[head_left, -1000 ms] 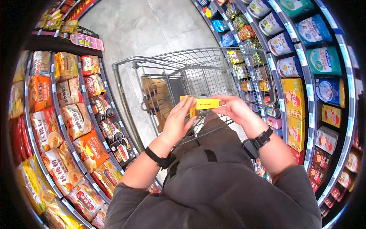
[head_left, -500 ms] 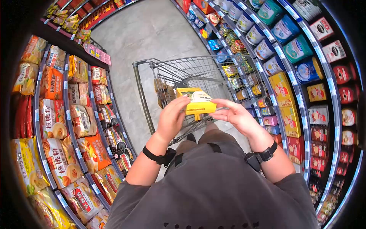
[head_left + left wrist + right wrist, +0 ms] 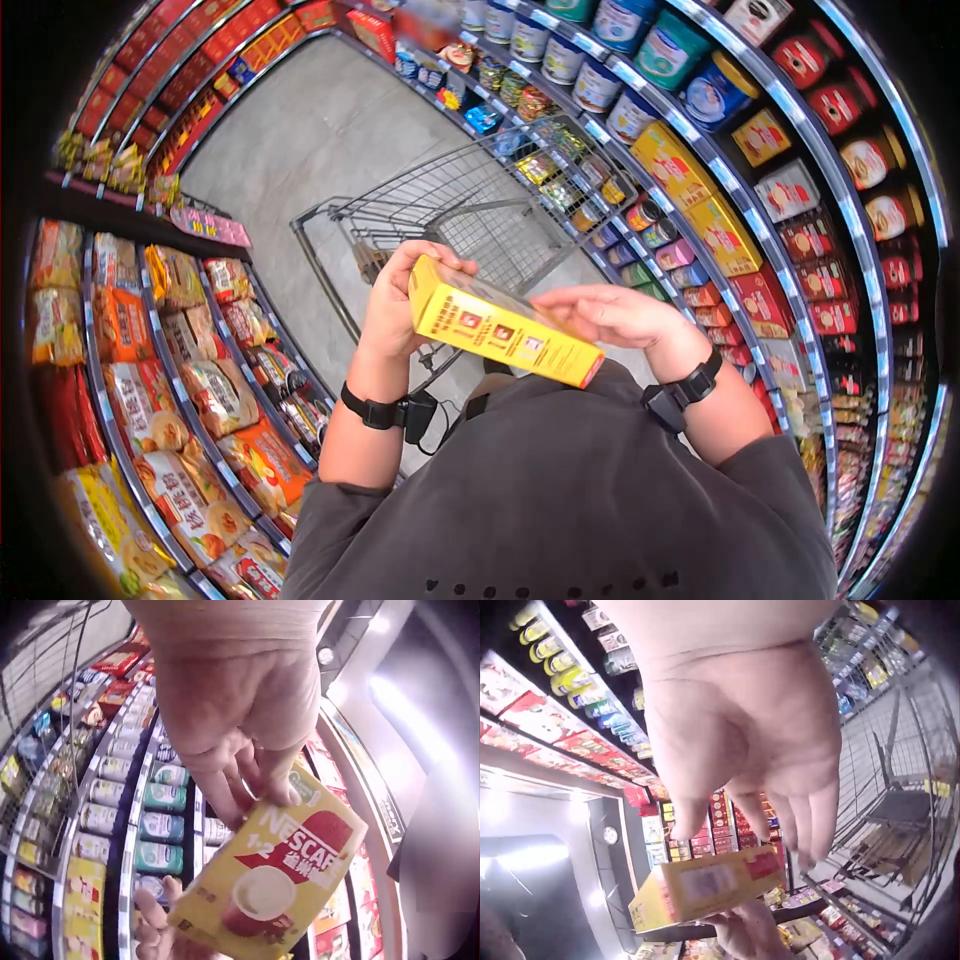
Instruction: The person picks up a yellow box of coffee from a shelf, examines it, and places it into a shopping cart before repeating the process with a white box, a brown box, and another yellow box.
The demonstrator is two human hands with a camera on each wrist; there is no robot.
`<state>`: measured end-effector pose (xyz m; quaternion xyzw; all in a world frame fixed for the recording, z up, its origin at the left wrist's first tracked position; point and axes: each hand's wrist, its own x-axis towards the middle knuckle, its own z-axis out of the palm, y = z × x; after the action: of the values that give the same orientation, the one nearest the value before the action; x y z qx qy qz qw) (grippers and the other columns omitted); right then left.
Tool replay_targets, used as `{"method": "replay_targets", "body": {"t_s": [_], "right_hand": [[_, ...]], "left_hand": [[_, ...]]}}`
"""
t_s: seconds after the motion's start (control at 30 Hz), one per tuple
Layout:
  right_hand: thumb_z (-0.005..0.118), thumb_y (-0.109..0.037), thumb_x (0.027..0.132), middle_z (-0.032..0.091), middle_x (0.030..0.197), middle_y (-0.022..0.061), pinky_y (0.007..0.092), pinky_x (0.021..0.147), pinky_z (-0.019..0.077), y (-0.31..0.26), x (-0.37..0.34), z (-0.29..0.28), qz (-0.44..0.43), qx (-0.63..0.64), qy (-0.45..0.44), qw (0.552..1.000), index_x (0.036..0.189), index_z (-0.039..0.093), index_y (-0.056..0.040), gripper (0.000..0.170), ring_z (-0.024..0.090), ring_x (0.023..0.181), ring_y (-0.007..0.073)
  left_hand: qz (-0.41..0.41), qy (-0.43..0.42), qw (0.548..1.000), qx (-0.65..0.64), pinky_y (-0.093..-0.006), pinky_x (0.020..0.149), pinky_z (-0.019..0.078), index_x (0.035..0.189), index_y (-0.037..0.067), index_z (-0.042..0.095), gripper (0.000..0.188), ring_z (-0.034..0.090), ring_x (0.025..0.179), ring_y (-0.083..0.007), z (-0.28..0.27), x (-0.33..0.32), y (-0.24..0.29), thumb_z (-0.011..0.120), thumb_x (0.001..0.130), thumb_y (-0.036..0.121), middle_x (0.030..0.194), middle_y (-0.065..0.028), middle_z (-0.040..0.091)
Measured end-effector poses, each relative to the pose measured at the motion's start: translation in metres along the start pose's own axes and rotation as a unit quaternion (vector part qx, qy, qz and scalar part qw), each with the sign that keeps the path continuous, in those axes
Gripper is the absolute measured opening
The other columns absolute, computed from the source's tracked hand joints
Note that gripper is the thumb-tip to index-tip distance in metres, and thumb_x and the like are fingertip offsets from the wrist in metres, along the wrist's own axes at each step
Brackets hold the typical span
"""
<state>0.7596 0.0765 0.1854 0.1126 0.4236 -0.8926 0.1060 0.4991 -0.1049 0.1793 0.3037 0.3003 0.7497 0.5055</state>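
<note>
A yellow Nescafé coffee box (image 3: 505, 330) is held in front of the torso, tilted, with a printed narrow side facing the head camera. My left hand (image 3: 392, 300) grips it at its left end. In the left wrist view the box (image 3: 270, 870) shows its front with a red cup, and the thumb presses near one corner. My right hand (image 3: 625, 318) is beside the box's far long edge, fingers extended. The right wrist view has those fingers spread above the box (image 3: 712, 889), curled round nothing, with the left hand beneath it.
A grey wire shopping cart (image 3: 322, 278) stands just ahead on the grey floor (image 3: 300, 120). Shelves to the right carry tins, jars and yellow boxes (image 3: 722, 235). Bagged goods (image 3: 140, 405) fill the left shelves. Red packages line the far left shelf.
The box has turned from nearly flat to showing its long printed side, and come closer to the body. My right fingers have shifted along its far edge. The head view has swung round.
</note>
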Motion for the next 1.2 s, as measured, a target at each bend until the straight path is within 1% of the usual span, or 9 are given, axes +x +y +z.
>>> {"method": "replay_targets", "body": {"t_s": [0.13,0.27,0.3,0.33,0.4,0.47,0.57,0.7,1.2], "right_hand": [[0.062,-0.033,0.104,0.058,0.14,0.0073,0.0343,0.108,0.0438,0.002,-0.023,0.012,-0.025,0.057,-0.007,0.998,0.149,0.046,0.0007,0.058,0.055,0.128,0.0162],[0.066,-0.029,0.102,0.059,0.139,0.008,0.0358,0.106,0.0474,0.008,-0.054,-0.016,-0.07,0.041,-0.068,0.994,0.145,0.048,0.0015,0.056,0.059,0.123,0.0175],[0.066,-0.029,0.102,0.059,0.139,0.008,0.0358,0.106,0.0474,0.006,-0.065,-0.018,-0.08,0.045,-0.059,0.994,0.145,0.048,0.0015,0.056,0.059,0.123,0.0175],[0.068,-0.026,0.1,0.059,0.138,0.0086,0.0359,0.103,0.0505,0.0,-0.077,-0.017,-0.121,0.021,-0.005,0.992,0.145,0.048,0.0019,0.056,0.061,0.122,0.0183],[0.07,-0.024,0.099,0.06,0.137,0.0092,0.0361,0.099,0.0536,-0.002,-0.099,-0.025,-0.168,0.0,0.054,0.984,0.144,0.048,0.0022,0.057,0.062,0.12,0.0191],[0.073,-0.018,0.096,0.062,0.134,0.0102,0.0353,0.092,0.0577,-0.005,-0.122,-0.036,-0.203,-0.048,0.181,0.961,0.145,0.045,0.0025,0.06,0.064,0.117,0.0202],[0.074,-0.018,0.095,0.061,0.133,0.0125,0.0366,0.093,0.0578,-0.009,-0.158,-0.053,-0.21,-0.03,0.243,0.946,0.143,0.045,0.0029,0.06,0.064,0.117,0.0211],[0.076,-0.016,0.094,0.063,0.131,0.013,0.0363,0.09,0.0591,-0.015,-0.2,-0.071,-0.227,-0.026,0.288,0.93,0.143,0.044,0.0004,0.061,0.065,0.116,0.0216],[0.069,-0.022,0.1,0.068,0.119,0.01,0.0316,0.086,0.056,-0.021,-0.332,-0.128,-0.263,-0.068,0.317,0.909,0.133,0.054,0.0011,0.044,0.066,0.106,0.0156]], "left_hand": [[-0.059,-0.089,0.989,-0.103,-0.0466,0.101,0.055,0.13,0.006,0.056,0.055,0.065,0.119,-0.0337,0.026,0.033,-0.027,0.084,0.082,0.007,0.122,-0.0125,0.064],[-0.066,-0.109,0.99,-0.055,-0.0444,0.101,0.0546,0.143,0.005,0.051,0.065,0.064,0.12,-0.0328,0.074,0.064,-0.057,0.081,0.086,0.013,0.127,-0.015,0.064],[-0.118,-0.073,0.987,-0.08,-0.0426,0.102,0.0541,0.144,0.004,0.049,0.064,0.064,0.12,-0.0305,0.098,0.071,-0.055,0.079,0.088,0.013,0.131,-0.0152,0.063],[-0.169,-0.036,0.98,-0.102,-0.0408,0.102,0.0536,0.146,0.002,0.048,0.064,0.064,0.121,-0.0282,0.114,0.078,-0.057,0.077,0.091,0.013,0.135,-0.0155,0.062],[-0.208,-0.091,0.971,0.075,-0.0372,0.103,0.053,0.152,0.001,0.041,0.059,0.063,0.123,-0.0213,0.101,0.086,-0.089,0.064,0.101,0.021,0.142,-0.0136,0.058],[-0.211,-0.05,0.976,0.01,-0.0386,0.103,0.0522,0.153,0.001,0.038,0.059,0.061,0.126,-0.0222,0.118,0.094,-0.11,0.061,0.103,0.022,0.143,-0.0153,0.057],[-0.251,-0.089,0.964,-0.022,-0.0385,0.105,0.0496,0.154,-0.001,0.035,0.058,0.058,0.129,-0.023,0.161,0.117,-0.118,0.059,0.104,0.016,0.143,-0.0166,0.057],[-0.201,-0.18,0.942,0.202,-0.0363,0.108,0.0456,0.152,-0.005,0.034,0.055,0.057,0.131,-0.0225,0.212,0.137,-0.136,0.055,0.103,0.005,0.142,-0.0182,0.057],[-0.207,-0.224,0.924,0.23,-0.0341,0.105,0.0472,0.148,-0.005,0.041,0.05,0.061,0.125,-0.0195,0.322,0.182,-0.221,0.059,0.102,0.005,0.134,-0.0154,0.064]]}}
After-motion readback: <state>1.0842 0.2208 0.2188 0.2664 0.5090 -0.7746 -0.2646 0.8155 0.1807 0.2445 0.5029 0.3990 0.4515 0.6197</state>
